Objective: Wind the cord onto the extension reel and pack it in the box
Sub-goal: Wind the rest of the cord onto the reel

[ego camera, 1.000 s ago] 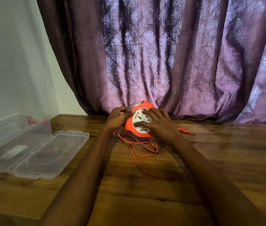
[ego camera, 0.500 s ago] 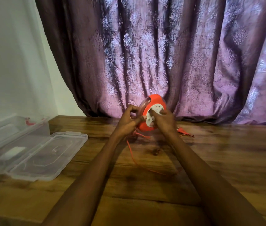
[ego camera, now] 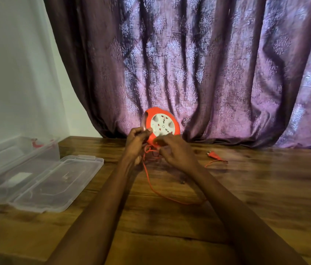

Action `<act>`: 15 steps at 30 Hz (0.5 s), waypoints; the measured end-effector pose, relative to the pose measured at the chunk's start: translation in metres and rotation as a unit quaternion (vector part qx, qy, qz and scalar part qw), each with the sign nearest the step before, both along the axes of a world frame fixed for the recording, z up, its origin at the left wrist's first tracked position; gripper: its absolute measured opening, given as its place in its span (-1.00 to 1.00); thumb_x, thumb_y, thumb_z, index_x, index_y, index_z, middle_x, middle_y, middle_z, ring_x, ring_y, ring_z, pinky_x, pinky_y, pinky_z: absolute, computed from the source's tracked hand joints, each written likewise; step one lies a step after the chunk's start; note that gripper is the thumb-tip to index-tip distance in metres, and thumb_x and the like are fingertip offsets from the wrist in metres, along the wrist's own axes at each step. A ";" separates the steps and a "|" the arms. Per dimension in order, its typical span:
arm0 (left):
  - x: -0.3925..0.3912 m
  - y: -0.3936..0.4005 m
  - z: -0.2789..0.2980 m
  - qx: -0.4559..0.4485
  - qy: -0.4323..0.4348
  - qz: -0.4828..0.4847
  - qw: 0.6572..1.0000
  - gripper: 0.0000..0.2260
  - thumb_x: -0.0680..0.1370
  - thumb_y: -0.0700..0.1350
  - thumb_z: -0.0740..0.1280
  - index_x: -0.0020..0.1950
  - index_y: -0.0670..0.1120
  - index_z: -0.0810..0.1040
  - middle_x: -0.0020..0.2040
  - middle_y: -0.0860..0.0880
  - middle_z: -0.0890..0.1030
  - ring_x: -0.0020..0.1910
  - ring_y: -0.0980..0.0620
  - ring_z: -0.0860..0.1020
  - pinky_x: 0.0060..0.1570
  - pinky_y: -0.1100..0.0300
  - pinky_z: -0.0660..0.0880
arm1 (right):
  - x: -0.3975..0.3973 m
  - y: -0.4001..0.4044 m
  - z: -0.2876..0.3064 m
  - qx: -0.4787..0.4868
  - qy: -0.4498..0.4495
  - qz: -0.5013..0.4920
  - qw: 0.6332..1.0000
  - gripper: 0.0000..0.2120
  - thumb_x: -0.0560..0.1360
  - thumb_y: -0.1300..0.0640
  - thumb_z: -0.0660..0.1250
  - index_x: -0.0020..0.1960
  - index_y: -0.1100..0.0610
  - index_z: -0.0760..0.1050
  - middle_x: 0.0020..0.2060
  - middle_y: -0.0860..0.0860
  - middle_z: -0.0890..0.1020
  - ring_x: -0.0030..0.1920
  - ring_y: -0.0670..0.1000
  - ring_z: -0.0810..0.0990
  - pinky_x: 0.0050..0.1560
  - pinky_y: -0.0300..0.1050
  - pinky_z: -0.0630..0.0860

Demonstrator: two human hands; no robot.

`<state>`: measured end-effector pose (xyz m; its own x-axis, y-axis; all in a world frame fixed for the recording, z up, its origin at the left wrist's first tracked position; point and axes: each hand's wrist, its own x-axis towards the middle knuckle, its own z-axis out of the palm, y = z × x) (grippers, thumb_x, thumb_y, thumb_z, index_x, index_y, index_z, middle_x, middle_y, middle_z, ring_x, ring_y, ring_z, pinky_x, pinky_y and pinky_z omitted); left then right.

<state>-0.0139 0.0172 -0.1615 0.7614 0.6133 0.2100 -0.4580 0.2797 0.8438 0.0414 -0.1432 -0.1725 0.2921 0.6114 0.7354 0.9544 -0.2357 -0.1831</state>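
- Just in front of the curtain (ego camera: 208, 73), the reel (ego camera: 161, 127) stands on edge, white socket face toward the camera; whether it touches the table (ego camera: 246, 188) is hidden by the hands.
- Left hand (ego camera: 136, 142) sits at the reel's left rim, fingers curled; looks like it grips the rim or a crank there, too blurred to say which.
- Right hand (ego camera: 177, 152) is at the reel's lower front, fingers curled round the cord (ego camera: 149, 180) where it feeds in.
- Loose cord runs from under the reel toward the camera, then loops right; plug (ego camera: 213, 155) lies on the table right of the reel, well apart.
- Step, as I read it: winding, a good length still out.
- Do it well: keep light tension through the right hand, guide each turn flat into the groove, clear kinks before they reach the rim.
- Watch the plug end: it may whip or snag as slack runs out.
- Box (ego camera: 7, 165) lies open, left of the reel, lid (ego camera: 59, 180) flat beside it, ready for packing.
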 end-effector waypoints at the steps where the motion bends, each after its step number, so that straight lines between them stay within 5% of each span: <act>1: -0.001 0.002 0.000 -0.009 0.002 0.001 1.000 -0.81 0.48 -0.25 0.47 -0.08 -0.05 0.49 -0.44 -0.01 0.59 -0.52 0.11 0.50 -0.54 0.29 0.44 | -0.002 0.002 -0.003 -0.050 -0.054 0.004 0.997 -0.67 0.53 -0.01 0.20 0.27 -0.09 0.52 -0.01 -0.01 0.61 0.00 0.10 0.56 0.02 0.07 0.48; 7: -0.004 0.000 0.004 -0.012 0.015 -0.014 1.000 -0.73 0.44 -0.23 0.51 0.08 -0.13 0.52 -0.22 -0.15 0.63 -0.38 0.00 0.58 -0.38 0.20 0.53 | -0.009 0.009 -0.003 -0.102 -0.119 -0.061 0.986 -0.61 0.60 -0.11 0.08 0.41 -0.19 0.37 0.06 -0.06 0.64 0.03 0.09 0.62 -0.03 0.10 0.49; 11: -0.002 -0.006 0.007 -0.018 0.024 -0.031 0.999 -0.73 0.46 -0.24 0.48 0.09 -0.10 0.49 -0.25 -0.13 0.58 -0.46 0.06 0.53 -0.49 0.26 0.48 | -0.011 0.004 -0.004 -0.055 -0.137 -0.076 0.986 -0.72 0.59 -0.09 0.17 0.22 -0.13 0.54 -0.07 -0.03 0.62 -0.15 0.11 0.64 -0.28 0.04 0.50; 15: -0.001 -0.004 0.007 -0.029 0.024 -0.030 0.999 -0.77 0.51 -0.20 0.44 0.11 -0.09 0.48 -0.23 -0.11 0.55 -0.41 0.04 0.53 -0.40 0.20 0.51 | -0.006 0.001 -0.004 -0.036 -0.153 -0.058 0.986 -0.82 0.57 -0.03 0.25 0.08 0.00 0.56 0.00 0.01 0.56 -0.06 0.11 0.57 -0.12 0.10 0.50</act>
